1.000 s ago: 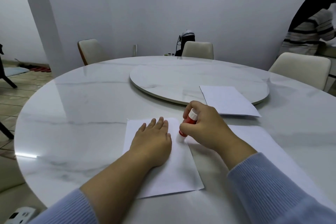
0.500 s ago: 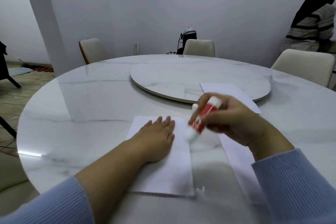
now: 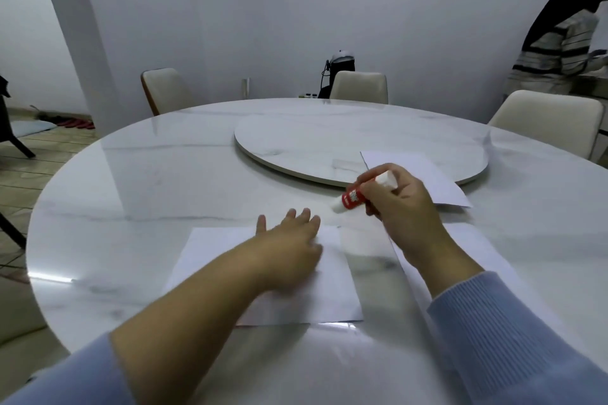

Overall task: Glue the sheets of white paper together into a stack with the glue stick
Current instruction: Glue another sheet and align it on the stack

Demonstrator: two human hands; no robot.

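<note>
A white paper sheet [image 3: 332, 293] lies flat on the marble table in front of me. My left hand [image 3: 289, 250] rests on its upper part with fingers straight. My right hand [image 3: 401, 204] grips a red and white glue stick [image 3: 353, 199], tilted with its white tip pointing down-left, above the table just past the sheet's far right corner. A second sheet [image 3: 473, 246] lies on the table under my right forearm. A third sheet [image 3: 427, 174] lies half on the turntable's near right edge.
A round marble turntable [image 3: 329, 145] sits in the middle of the round table [image 3: 148, 191]. Cream chairs [image 3: 358, 87] stand around the far side. A person in a striped top [image 3: 552, 52] stands at the far right.
My right hand lifted the glue stick off the sheet and carried it up and to the right. My left hand slid slightly toward the sheet's far edge.
</note>
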